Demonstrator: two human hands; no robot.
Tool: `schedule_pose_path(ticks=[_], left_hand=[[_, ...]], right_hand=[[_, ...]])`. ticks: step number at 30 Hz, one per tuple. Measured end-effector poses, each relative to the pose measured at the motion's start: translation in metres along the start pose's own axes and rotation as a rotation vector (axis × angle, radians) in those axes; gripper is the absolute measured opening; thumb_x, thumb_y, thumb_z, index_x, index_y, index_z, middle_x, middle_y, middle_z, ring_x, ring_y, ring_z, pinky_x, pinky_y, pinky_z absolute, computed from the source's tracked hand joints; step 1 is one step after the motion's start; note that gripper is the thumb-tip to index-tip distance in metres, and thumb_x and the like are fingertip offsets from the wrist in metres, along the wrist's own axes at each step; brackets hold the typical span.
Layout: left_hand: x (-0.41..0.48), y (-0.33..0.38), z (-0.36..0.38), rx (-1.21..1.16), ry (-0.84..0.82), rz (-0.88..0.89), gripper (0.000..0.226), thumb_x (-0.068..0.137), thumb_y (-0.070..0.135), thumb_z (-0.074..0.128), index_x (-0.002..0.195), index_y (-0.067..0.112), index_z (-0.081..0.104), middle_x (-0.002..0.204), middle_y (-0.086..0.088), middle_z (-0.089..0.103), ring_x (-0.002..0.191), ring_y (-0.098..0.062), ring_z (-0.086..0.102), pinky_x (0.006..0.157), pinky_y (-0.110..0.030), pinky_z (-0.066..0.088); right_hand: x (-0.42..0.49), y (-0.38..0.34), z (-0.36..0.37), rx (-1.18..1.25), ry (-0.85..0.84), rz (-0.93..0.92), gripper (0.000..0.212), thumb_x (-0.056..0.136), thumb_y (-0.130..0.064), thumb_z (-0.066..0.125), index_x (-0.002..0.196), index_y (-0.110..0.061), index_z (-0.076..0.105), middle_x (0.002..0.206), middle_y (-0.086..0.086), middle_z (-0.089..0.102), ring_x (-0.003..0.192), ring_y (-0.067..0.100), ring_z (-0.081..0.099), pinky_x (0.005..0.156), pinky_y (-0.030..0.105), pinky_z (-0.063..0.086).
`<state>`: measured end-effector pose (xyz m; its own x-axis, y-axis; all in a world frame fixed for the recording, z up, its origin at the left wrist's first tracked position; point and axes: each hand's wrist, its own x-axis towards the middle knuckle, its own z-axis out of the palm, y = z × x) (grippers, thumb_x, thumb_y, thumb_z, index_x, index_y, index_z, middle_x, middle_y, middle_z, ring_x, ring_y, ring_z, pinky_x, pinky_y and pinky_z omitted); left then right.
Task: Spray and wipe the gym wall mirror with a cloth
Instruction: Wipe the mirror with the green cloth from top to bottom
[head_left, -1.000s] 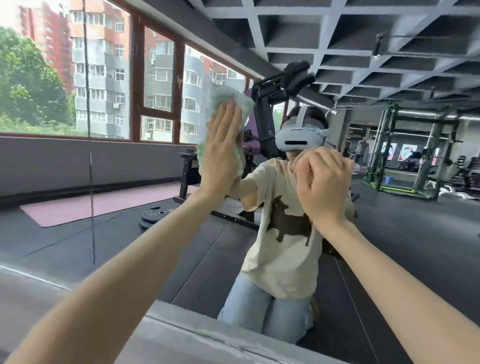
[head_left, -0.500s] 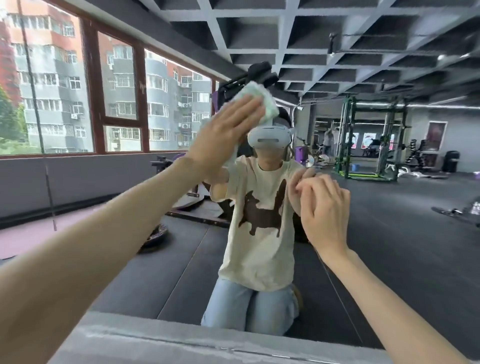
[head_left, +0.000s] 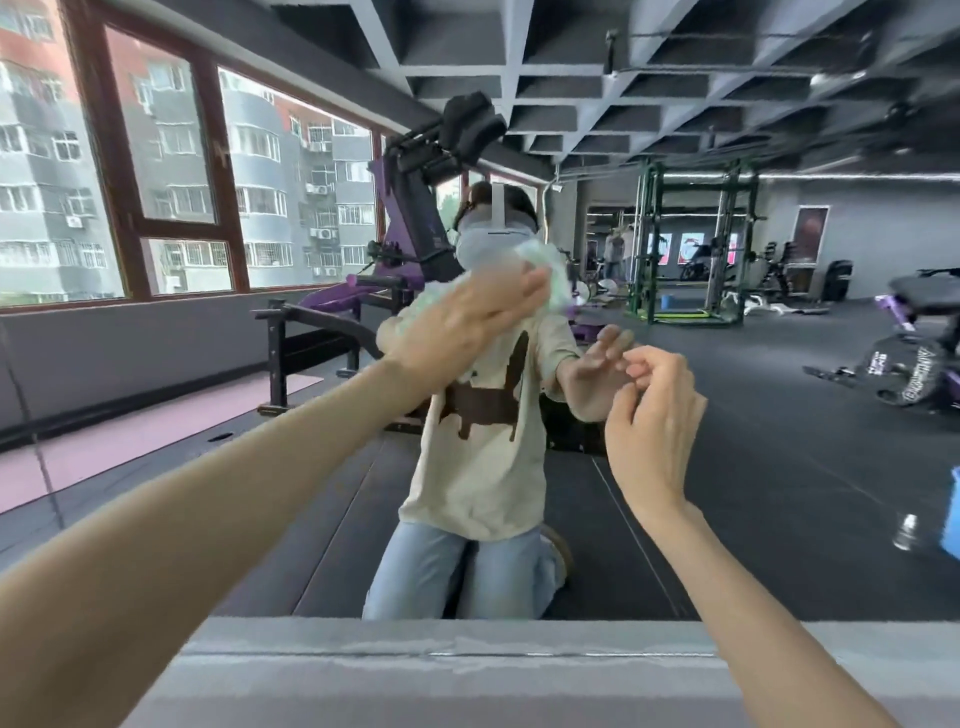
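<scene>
Cloth pressed to mirror by left hand (fingers straight).

Daylight pours in from the windows reflected at the mirror's left edge, ceiling dim and grey, no hard shadows; my left hand and the cloth smear with motion blur, frame edges bowed by the wide lens.
</scene>
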<state>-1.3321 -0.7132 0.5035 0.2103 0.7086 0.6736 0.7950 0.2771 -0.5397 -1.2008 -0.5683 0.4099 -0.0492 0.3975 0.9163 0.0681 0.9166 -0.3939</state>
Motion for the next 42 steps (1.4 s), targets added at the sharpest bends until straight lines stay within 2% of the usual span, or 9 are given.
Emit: schedule_pose_path(ticks=[4, 8, 11, 14, 23, 29, 33, 37, 42], left_hand=[[0.03, 0.035, 0.009, 0.047, 0.196, -0.288, 0.065, 0.085, -0.013, 0.028, 0.146, 0.009, 0.028, 0.155, -0.007, 0.022, 0.145, -0.023, 0.015, 0.116, -0.028, -0.007], [-0.018, 0.083, 0.085, 0.094, 0.065, 0.134, 0.055, 0.082, -0.008, 0.032, 0.131, 0.003, 0.053, 0.14, -0.013, 0.048, 0.131, -0.028, 0.043, 0.117, -0.038, 0.019], [-0.067, 0.124, 0.116, 0.112, -0.262, 0.47, 0.051, 0.081, 0.0, 0.063, 0.131, 0.007, 0.054, 0.141, -0.007, 0.048, 0.132, -0.021, 0.043, 0.118, -0.034, 0.012], [-0.061, 0.109, 0.113, 0.136, -0.26, 0.611, 0.056, 0.081, 0.006, 0.063, 0.135, 0.01, 0.049, 0.143, -0.003, 0.046, 0.134, -0.016, 0.04, 0.118, -0.033, 0.007], [0.089, 0.041, 0.042, 0.203, 0.265, -0.094, 0.068, 0.082, -0.009, 0.023, 0.147, 0.012, 0.029, 0.154, -0.008, 0.026, 0.143, -0.024, 0.02, 0.118, -0.038, 0.006], [-0.042, 0.133, 0.121, 0.053, -0.024, 0.328, 0.04, 0.088, -0.002, 0.044, 0.126, 0.002, 0.057, 0.134, -0.014, 0.054, 0.126, -0.029, 0.049, 0.11, -0.033, 0.029], [-0.164, 0.174, 0.164, 0.06, -0.351, 0.503, 0.044, 0.089, 0.004, 0.04, 0.131, 0.008, 0.053, 0.14, -0.002, 0.049, 0.132, -0.014, 0.039, 0.118, -0.029, 0.004], [-0.169, 0.128, 0.149, 0.088, -0.256, 0.558, 0.055, 0.084, 0.001, 0.054, 0.137, 0.011, 0.045, 0.143, 0.002, 0.045, 0.133, -0.013, 0.04, 0.119, -0.032, 0.004], [-0.126, 0.024, 0.075, 0.173, 0.042, 0.233, 0.063, 0.083, -0.008, 0.032, 0.145, 0.009, 0.03, 0.15, -0.008, 0.034, 0.14, -0.022, 0.028, 0.117, -0.039, 0.016]], right_hand=[[0.02, 0.015, -0.01, 0.008, 0.065, 0.096, 0.037, 0.076, 0.01, 0.039, 0.103, -0.012, 0.052, 0.094, 0.0, 0.055, 0.089, 0.021, 0.052, 0.076, 0.026, 0.025], [0.012, 0.033, -0.015, 0.023, 0.087, 0.12, 0.04, 0.076, 0.012, 0.037, 0.103, -0.013, 0.052, 0.095, -0.001, 0.055, 0.09, 0.018, 0.052, 0.075, 0.025, 0.024], [-0.005, 0.045, -0.018, 0.025, 0.047, 0.159, 0.038, 0.077, 0.013, 0.04, 0.101, -0.013, 0.052, 0.094, -0.006, 0.05, 0.091, 0.017, 0.052, 0.077, 0.026, 0.026], [-0.015, 0.057, -0.024, -0.012, -0.041, 0.081, 0.037, 0.075, 0.015, 0.043, 0.102, -0.009, 0.053, 0.095, -0.003, 0.053, 0.088, 0.02, 0.054, 0.079, 0.029, 0.029], [-0.006, 0.063, -0.019, 0.073, 0.039, 0.081, 0.032, 0.076, -0.013, 0.029, 0.098, -0.01, 0.053, 0.09, -0.001, 0.055, 0.082, 0.011, 0.049, 0.072, 0.022, 0.025], [-0.044, 0.063, -0.014, 0.039, -0.009, 0.101, 0.04, 0.069, 0.009, 0.039, 0.101, -0.009, 0.053, 0.093, 0.0, 0.052, 0.083, 0.014, 0.048, 0.076, 0.025, 0.026], [-0.079, 0.052, -0.002, 0.052, -0.065, 0.123, 0.034, 0.072, 0.009, 0.04, 0.098, -0.008, 0.053, 0.093, 0.001, 0.055, 0.083, 0.014, 0.049, 0.077, 0.028, 0.03], [-0.095, 0.038, 0.006, 0.042, -0.187, -0.024, 0.028, 0.074, 0.003, 0.041, 0.095, -0.012, 0.052, 0.092, -0.006, 0.052, 0.082, 0.007, 0.045, 0.077, 0.021, 0.025], [-0.077, 0.013, 0.015, 0.144, -0.064, -0.019, 0.031, 0.072, -0.006, 0.033, 0.095, -0.01, 0.054, 0.094, -0.013, 0.042, 0.079, 0.003, 0.039, 0.074, 0.022, 0.024]])
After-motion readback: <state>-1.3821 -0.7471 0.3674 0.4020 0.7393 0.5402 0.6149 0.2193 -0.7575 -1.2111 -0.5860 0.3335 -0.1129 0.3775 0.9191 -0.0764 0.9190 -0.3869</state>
